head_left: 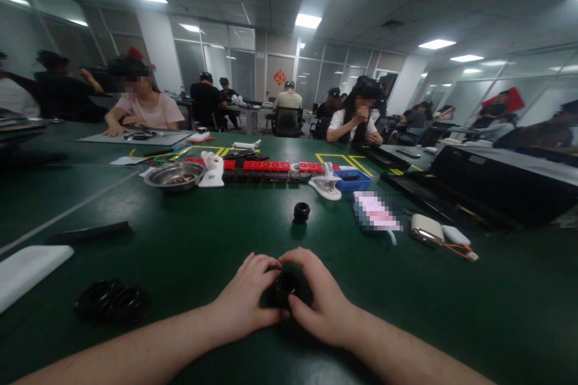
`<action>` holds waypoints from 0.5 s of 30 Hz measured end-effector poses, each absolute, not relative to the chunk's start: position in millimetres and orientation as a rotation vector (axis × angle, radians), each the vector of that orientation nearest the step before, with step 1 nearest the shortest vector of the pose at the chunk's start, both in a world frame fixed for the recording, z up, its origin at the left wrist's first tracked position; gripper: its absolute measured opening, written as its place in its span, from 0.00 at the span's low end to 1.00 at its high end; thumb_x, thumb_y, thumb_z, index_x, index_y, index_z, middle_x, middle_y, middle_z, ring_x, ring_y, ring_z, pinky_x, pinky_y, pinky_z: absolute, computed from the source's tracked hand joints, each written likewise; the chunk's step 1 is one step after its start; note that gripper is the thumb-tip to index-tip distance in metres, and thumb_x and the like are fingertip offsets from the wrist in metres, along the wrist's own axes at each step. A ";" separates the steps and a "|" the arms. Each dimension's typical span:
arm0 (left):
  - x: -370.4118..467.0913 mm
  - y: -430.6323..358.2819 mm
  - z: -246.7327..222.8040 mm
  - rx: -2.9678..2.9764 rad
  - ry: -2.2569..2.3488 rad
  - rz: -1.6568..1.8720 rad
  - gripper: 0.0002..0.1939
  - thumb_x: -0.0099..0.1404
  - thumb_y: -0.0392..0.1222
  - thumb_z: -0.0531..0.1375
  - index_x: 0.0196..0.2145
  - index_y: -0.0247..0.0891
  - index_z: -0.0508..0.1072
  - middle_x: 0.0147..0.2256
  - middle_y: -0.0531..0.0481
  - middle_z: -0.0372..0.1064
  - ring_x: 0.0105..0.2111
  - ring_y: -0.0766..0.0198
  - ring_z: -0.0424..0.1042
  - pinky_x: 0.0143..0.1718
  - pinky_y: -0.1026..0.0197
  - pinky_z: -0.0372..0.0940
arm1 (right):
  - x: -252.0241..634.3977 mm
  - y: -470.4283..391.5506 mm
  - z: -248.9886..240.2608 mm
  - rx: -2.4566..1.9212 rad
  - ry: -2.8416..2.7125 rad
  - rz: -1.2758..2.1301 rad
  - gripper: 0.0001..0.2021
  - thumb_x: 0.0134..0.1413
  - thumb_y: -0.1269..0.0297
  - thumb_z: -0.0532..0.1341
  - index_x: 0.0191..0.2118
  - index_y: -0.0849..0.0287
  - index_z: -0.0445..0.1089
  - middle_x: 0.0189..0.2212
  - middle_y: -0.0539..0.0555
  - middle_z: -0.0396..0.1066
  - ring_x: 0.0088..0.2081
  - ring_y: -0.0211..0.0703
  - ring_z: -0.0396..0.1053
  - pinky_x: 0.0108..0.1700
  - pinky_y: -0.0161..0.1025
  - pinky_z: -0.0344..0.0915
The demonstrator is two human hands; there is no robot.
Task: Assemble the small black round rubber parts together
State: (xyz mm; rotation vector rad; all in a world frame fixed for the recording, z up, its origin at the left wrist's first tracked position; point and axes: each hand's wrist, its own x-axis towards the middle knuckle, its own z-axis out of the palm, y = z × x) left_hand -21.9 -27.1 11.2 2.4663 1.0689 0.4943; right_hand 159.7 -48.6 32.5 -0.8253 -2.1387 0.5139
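Both my left hand (253, 292) and my right hand (320, 301) are closed around a small glossy black ring-shaped part (285, 284) on the green table. The part has a round hollow facing up, and my fingers and thumbs curl round its sides, hiding its lower edge. Straight ahead of my hands stands a similar black ribbed round piece (301, 212). Off to the left, beyond my left forearm, two more black rings (129, 302) lie close together, one partly behind the other.
Farther back are a metal bowl (175, 176) of small parts, white clamps (326, 183), red strips (266, 166) and a blue tray (354, 180). A beige case (427, 230) and an orange cable lie right; a white block (31, 271) lies left. People sit across the table.
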 end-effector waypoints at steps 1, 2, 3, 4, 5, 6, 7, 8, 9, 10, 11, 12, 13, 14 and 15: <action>-22.0 -26.9 11.1 2.467 1.069 0.493 0.19 0.50 0.45 0.64 0.41 0.41 0.69 0.44 0.48 0.62 0.46 0.52 0.59 0.53 0.43 0.47 | 159.5 -48.2 31.7 -0.873 -2.117 0.511 0.22 0.43 0.71 0.56 0.48 0.59 0.56 0.43 0.57 0.61 0.45 0.48 0.60 0.48 0.47 0.59; -22.1 -26.8 11.2 2.467 1.070 0.492 0.19 0.50 0.46 0.64 0.41 0.41 0.69 0.44 0.48 0.62 0.46 0.52 0.59 0.53 0.43 0.47 | 159.1 -47.8 30.7 -0.929 -2.093 0.504 0.21 0.43 0.70 0.57 0.47 0.59 0.56 0.42 0.57 0.61 0.44 0.48 0.60 0.46 0.47 0.60; -22.0 -26.8 11.3 2.468 1.069 0.488 0.19 0.50 0.46 0.63 0.41 0.41 0.69 0.44 0.48 0.62 0.46 0.52 0.59 0.53 0.43 0.47 | 158.5 -47.6 29.6 -0.982 -2.075 0.494 0.20 0.43 0.68 0.59 0.46 0.59 0.57 0.41 0.57 0.62 0.43 0.48 0.61 0.45 0.46 0.60; -22.0 -26.9 11.6 2.469 1.070 0.486 0.19 0.50 0.45 0.63 0.41 0.41 0.69 0.44 0.48 0.62 0.46 0.52 0.59 0.53 0.43 0.46 | 157.7 -47.6 28.6 -1.023 -2.066 0.487 0.20 0.43 0.67 0.61 0.44 0.58 0.58 0.40 0.56 0.62 0.42 0.49 0.61 0.44 0.46 0.61; -21.8 -27.0 11.9 2.469 1.070 0.483 0.18 0.50 0.45 0.63 0.41 0.41 0.69 0.44 0.48 0.62 0.46 0.52 0.59 0.54 0.43 0.46 | 157.1 -47.8 27.7 -1.053 -2.067 0.484 0.19 0.42 0.66 0.62 0.43 0.58 0.58 0.38 0.56 0.62 0.40 0.48 0.61 0.43 0.46 0.61; -21.6 -27.1 12.3 2.468 1.071 0.481 0.19 0.50 0.44 0.63 0.41 0.41 0.69 0.44 0.48 0.62 0.46 0.52 0.59 0.54 0.43 0.45 | 156.6 -48.1 27.3 -1.065 -2.075 0.484 0.19 0.42 0.66 0.62 0.42 0.58 0.59 0.37 0.55 0.63 0.40 0.48 0.61 0.42 0.46 0.62; -21.4 -27.3 12.6 2.466 1.071 0.480 0.19 0.50 0.43 0.63 0.41 0.41 0.68 0.44 0.48 0.62 0.46 0.52 0.60 0.54 0.42 0.45 | 156.5 -48.6 27.2 -1.056 -2.093 0.491 0.18 0.42 0.67 0.61 0.41 0.58 0.59 0.37 0.55 0.63 0.39 0.48 0.62 0.42 0.46 0.62; -21.2 -27.5 12.9 2.463 1.072 0.484 0.20 0.50 0.42 0.63 0.42 0.42 0.68 0.44 0.48 0.62 0.46 0.52 0.60 0.54 0.43 0.45 | 156.6 -49.1 27.6 -1.021 -2.119 0.503 0.17 0.42 0.69 0.60 0.41 0.58 0.59 0.37 0.55 0.63 0.39 0.47 0.62 0.42 0.46 0.61; -21.0 -27.7 13.1 2.459 1.073 0.493 0.21 0.50 0.42 0.62 0.44 0.42 0.67 0.44 0.48 0.62 0.46 0.52 0.60 0.54 0.43 0.46 | 157.1 -49.6 28.4 -0.965 -2.146 0.516 0.18 0.42 0.71 0.58 0.42 0.58 0.59 0.38 0.55 0.63 0.40 0.47 0.62 0.44 0.47 0.60; -20.9 -27.8 13.1 2.457 1.072 0.504 0.22 0.50 0.42 0.62 0.44 0.42 0.67 0.44 0.48 0.62 0.45 0.52 0.60 0.54 0.43 0.46 | 157.9 -50.1 29.4 -0.898 -2.172 0.529 0.20 0.41 0.73 0.56 0.44 0.58 0.58 0.40 0.56 0.63 0.42 0.47 0.62 0.47 0.48 0.58; -20.9 -27.8 13.1 2.457 1.072 0.513 0.22 0.51 0.42 0.62 0.45 0.42 0.66 0.44 0.48 0.62 0.45 0.52 0.60 0.53 0.43 0.47 | 158.7 -50.4 30.5 -0.831 -2.194 0.541 0.22 0.39 0.74 0.54 0.46 0.58 0.56 0.42 0.56 0.63 0.44 0.47 0.61 0.50 0.49 0.56; -20.9 -27.8 13.0 2.458 1.072 0.519 0.21 0.51 0.43 0.62 0.44 0.42 0.67 0.44 0.48 0.62 0.45 0.52 0.60 0.53 0.43 0.47 | 159.5 -50.6 31.4 -0.784 -2.207 0.550 0.25 0.39 0.75 0.53 0.48 0.58 0.55 0.44 0.57 0.62 0.46 0.48 0.60 0.52 0.50 0.53; -21.0 -27.8 12.8 2.458 1.073 0.518 0.21 0.51 0.45 0.63 0.44 0.42 0.67 0.44 0.48 0.62 0.46 0.52 0.60 0.53 0.43 0.46 | 160.1 -50.6 32.0 -0.772 -2.205 0.554 0.26 0.39 0.75 0.53 0.49 0.59 0.54 0.45 0.57 0.61 0.47 0.48 0.59 0.53 0.50 0.51; -21.2 -27.8 12.7 2.459 1.078 0.512 0.20 0.51 0.46 0.63 0.43 0.42 0.68 0.45 0.48 0.62 0.46 0.52 0.59 0.54 0.42 0.45 | 160.3 -50.5 32.2 -0.794 -2.189 0.553 0.26 0.39 0.74 0.53 0.50 0.59 0.53 0.46 0.57 0.61 0.48 0.49 0.59 0.53 0.50 0.51; -21.4 -27.8 12.6 2.458 1.083 0.500 0.20 0.50 0.47 0.63 0.42 0.42 0.68 0.45 0.48 0.62 0.47 0.51 0.59 0.54 0.42 0.44 | 160.2 -50.2 32.0 -0.843 -2.166 0.550 0.26 0.41 0.73 0.54 0.50 0.59 0.53 0.46 0.57 0.60 0.48 0.49 0.58 0.52 0.49 0.53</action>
